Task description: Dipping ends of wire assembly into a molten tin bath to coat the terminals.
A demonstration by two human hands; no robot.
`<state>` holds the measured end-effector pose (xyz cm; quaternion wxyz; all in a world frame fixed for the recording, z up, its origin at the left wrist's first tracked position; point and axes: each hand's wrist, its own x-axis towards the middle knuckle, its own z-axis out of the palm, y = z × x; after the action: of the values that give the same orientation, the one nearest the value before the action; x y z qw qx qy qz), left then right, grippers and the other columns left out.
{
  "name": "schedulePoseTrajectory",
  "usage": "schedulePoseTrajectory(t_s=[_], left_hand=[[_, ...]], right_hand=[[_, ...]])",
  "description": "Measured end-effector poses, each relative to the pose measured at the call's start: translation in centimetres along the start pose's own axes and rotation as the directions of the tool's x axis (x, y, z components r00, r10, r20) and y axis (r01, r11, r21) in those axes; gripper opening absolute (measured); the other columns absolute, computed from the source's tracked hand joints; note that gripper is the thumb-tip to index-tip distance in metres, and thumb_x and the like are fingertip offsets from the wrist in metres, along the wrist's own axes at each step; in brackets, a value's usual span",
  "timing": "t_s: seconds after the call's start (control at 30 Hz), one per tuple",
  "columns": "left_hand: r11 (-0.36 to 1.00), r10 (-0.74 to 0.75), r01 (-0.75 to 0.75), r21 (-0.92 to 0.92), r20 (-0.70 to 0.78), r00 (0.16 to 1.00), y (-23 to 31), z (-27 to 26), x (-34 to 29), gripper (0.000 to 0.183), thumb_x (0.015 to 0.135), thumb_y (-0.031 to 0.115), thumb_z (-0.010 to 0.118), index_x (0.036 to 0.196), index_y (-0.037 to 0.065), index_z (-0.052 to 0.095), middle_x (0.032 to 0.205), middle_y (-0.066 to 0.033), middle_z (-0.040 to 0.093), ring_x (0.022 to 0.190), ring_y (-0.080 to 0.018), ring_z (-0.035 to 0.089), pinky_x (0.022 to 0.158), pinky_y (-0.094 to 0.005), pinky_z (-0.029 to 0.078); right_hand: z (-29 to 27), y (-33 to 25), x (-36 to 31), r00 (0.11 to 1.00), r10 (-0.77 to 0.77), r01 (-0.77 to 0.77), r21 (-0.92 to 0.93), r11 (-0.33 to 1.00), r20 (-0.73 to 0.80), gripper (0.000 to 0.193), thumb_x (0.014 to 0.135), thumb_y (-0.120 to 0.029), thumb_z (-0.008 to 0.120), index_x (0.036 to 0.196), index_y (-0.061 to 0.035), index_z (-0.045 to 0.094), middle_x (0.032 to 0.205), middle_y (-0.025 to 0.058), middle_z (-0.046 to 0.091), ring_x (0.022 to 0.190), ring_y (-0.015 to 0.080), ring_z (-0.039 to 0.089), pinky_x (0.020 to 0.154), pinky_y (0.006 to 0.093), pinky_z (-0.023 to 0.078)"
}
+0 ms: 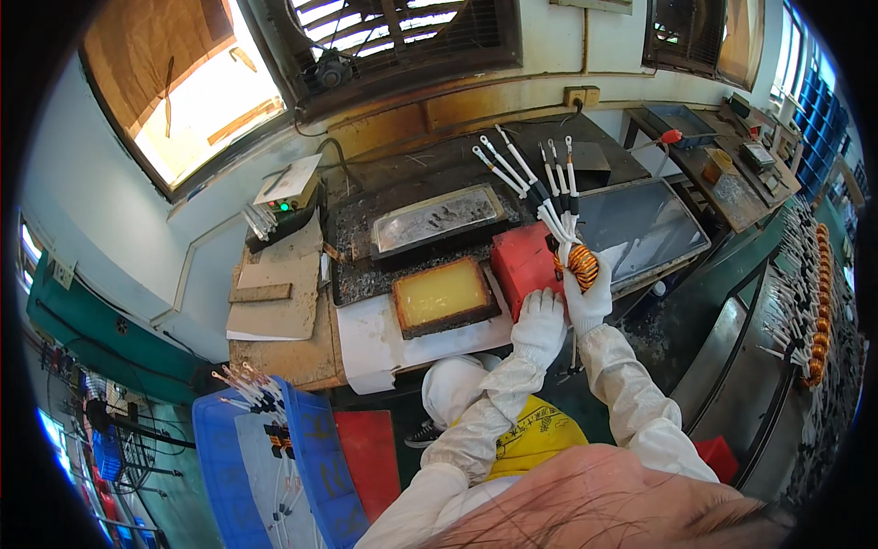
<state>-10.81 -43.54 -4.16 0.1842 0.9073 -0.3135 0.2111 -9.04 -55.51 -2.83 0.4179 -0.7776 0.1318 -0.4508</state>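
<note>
Coil: copper-orange wound ring, held at the right end of the red block; white-sleeved leads run from it toward the far side and end in ring terminals.
Right hand: white-gloved; fingers closed around the coil from its near side.
Left hand: white-gloved; fingers extended and close together, laid against the near part of the red block, just left of the right hand.
Apron: yellow, at the near edge, with dark printed characters, partly covered by the left sleeve.
Blue bin: near left, holding further leaded coils; faint dark marks on its wall, too unclear to tell.
Yellow-filled tray: left of the red block, dark-rimmed.
Metal-surfaced tray: beyond the yellow-filled tray, grey with dark specks.
Control box: far left on the bench, green indicator lit.
Coil row: at right, orange rings with white leads pointing left.
</note>
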Motion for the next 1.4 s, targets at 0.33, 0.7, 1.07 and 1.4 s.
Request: schedulePoseTrajectory(t_s=[0.33, 0.7, 1.07, 1.4], left_hand=[[1.0, -0.002, 0.002, 0.018, -0.01, 1.0, -0.2, 0.0, -0.4, 0.055, 0.078, 0.025, 0.066, 0.125, 0.001, 0.055, 0.128, -0.0172, 0.055, 0.121, -0.0346, 0.049, 0.103, -0.0458, 0.041], [1.0, -0.016, 0.016, 0.001, -0.003, 1.0, -0.2, 0.0, -0.4, 0.054, 0.077, 0.025, 0.067, 0.125, 0.001, 0.055, 0.128, -0.0164, 0.055, 0.122, -0.034, 0.049, 0.104, -0.0454, 0.041], [1.0, -0.005, 0.004, -0.02, -0.046, 0.999, -0.3, 0.1, -0.4, 0.053, 0.077, 0.022, 0.066, 0.124, 0.001, 0.055, 0.128, -0.0172, 0.055, 0.12, -0.0356, 0.049, 0.102, -0.0463, 0.042], [1.0, -0.008, 0.008, -0.012, -0.01, 1.0, -0.2, 0.1, -0.6, 0.054, 0.078, 0.025, 0.066, 0.125, 0.001, 0.054, 0.129, -0.0171, 0.054, 0.122, -0.0353, 0.048, 0.104, -0.0463, 0.04]], right_hand=[[0.1, -0.5, -0.1, 1.0, -0.021, 0.022, 0.042, 0.999, -0.012, 0.057, 0.075, -0.015, 0.08, 0.124, -0.0067, 0.053, 0.111, 0.0156, 0.065, 0.098, 0.0302, 0.067, 0.086, 0.0374, 0.053], [0.2, -0.4, -0.1, 1.0, -0.005, 0.005, -0.003, 1.0, -0.005, 0.056, 0.076, -0.016, 0.079, 0.125, -0.0056, 0.053, 0.111, 0.0155, 0.065, 0.098, 0.0295, 0.067, 0.087, 0.0367, 0.052], [0.8, 1.3, -0.1, 1.0, 0.006, -0.006, 0.091, 0.996, 0.002, 0.056, 0.076, -0.017, 0.08, 0.125, -0.0066, 0.053, 0.111, 0.0148, 0.065, 0.099, 0.0282, 0.067, 0.087, 0.0367, 0.053], [0.6, 1.1, -0.2, 1.0, 0.028, -0.029, 0.076, 0.997, 0.009, 0.057, 0.076, -0.018, 0.08, 0.125, -0.0069, 0.053, 0.113, 0.0143, 0.065, 0.1, 0.0277, 0.067, 0.088, 0.0363, 0.053]])
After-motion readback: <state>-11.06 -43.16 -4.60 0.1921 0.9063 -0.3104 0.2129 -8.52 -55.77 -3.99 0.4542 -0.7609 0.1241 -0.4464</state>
